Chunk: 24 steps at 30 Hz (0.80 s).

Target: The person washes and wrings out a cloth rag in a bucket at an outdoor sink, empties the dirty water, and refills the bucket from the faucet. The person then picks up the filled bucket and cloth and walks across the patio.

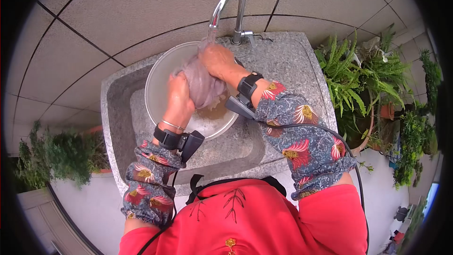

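A wet, pale purple-grey cloth [202,81] is bunched up between my two hands over a round metal basin [157,95]. My left hand [179,95] grips the cloth's left side, fingers closed. At the upper right of the cloth, my right hand [221,61] is closed on it, right under the faucet's spout. Water runs from the chrome faucet [239,9] onto the cloth. Some brownish water [212,112] shows in the bottom of the basin, below the cloth.
The basin stands in a grey stone sink [231,160] with a stone counter [283,66] on its right. Behind is a tiled wall [141,9]. Potted ferns [349,75] grow at the right, more plants [71,153] at the left. Black cables run along both my arms.
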{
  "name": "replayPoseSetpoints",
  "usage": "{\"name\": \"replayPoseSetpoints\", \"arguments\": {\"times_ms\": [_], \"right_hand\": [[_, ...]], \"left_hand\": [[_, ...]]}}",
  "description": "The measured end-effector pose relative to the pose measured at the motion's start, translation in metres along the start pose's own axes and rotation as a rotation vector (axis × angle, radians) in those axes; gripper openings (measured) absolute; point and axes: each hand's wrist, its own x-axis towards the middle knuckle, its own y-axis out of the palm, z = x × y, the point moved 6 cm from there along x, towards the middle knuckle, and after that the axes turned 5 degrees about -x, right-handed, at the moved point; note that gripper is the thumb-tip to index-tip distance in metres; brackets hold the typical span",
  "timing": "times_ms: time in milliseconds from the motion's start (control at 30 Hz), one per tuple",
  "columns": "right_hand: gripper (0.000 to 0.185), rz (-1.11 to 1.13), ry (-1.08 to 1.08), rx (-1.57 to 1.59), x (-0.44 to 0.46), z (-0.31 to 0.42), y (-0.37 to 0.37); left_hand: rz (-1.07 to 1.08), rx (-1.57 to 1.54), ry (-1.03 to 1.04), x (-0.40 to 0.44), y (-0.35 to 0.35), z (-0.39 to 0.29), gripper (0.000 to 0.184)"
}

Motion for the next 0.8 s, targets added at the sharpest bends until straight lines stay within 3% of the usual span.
{"name": "replayPoseSetpoints", "arguments": {"times_ms": [67, 133, 167, 267, 300, 400, 433, 533, 600, 633, 767, 800], "right_hand": [[0.029, -0.036, -0.093, -0.083, 0.019, -0.025, 0.043], [0.023, -0.003, 0.258, 0.673, 0.003, -0.027, 0.019], [0.021, 0.014, 0.439, 1.049, -0.006, -0.023, 0.01], [0.026, 0.096, 0.363, 1.389, -0.012, -0.001, -0.001], [0.034, 0.028, 0.289, 1.429, -0.012, 0.005, 0.006], [0.043, -0.078, 0.329, 0.722, -0.035, 0.032, 0.002], [0.043, -0.073, 0.29, 0.678, -0.045, 0.041, 0.0], [0.045, -0.081, 0.19, 0.565, -0.072, 0.068, -0.004], [0.045, -0.135, 0.157, 0.504, -0.084, 0.074, -0.01], [0.043, -0.324, 0.088, 0.543, -0.089, 0.076, -0.018], [0.039, -0.198, 0.07, 0.498, -0.081, 0.058, -0.013], [0.038, -0.167, 0.079, 0.452, -0.076, 0.051, -0.011]], "left_hand": [[0.02, 0.004, -0.002, 0.005, 0.001, -0.015, 0.036], [-0.022, -0.042, 0.007, -0.003, 0.001, -0.032, 0.039], [0.137, -0.041, 0.15, 0.007, -0.007, -0.039, 0.056], [-0.143, 0.085, -0.207, -0.015, -0.012, -0.025, 0.074], [-0.318, 0.028, -0.306, -0.03, -0.002, -0.015, 0.075], [0.212, -0.296, -0.396, -0.024, 0.014, 0.006, 0.078], [0.122, -0.278, -0.405, -0.02, 0.01, 0.008, 0.064], [0.06, -0.007, -0.049, -0.016, -0.029, 0.011, 0.051], [0.114, 0.004, -0.01, -0.015, -0.034, 0.019, 0.048], [0.143, 0.009, 0.009, -0.015, -0.033, 0.022, 0.046], [0.308, -0.123, -0.033, -0.007, -0.023, 0.025, 0.024], [0.209, -0.108, -0.033, -0.002, -0.024, 0.027, 0.023]]}}
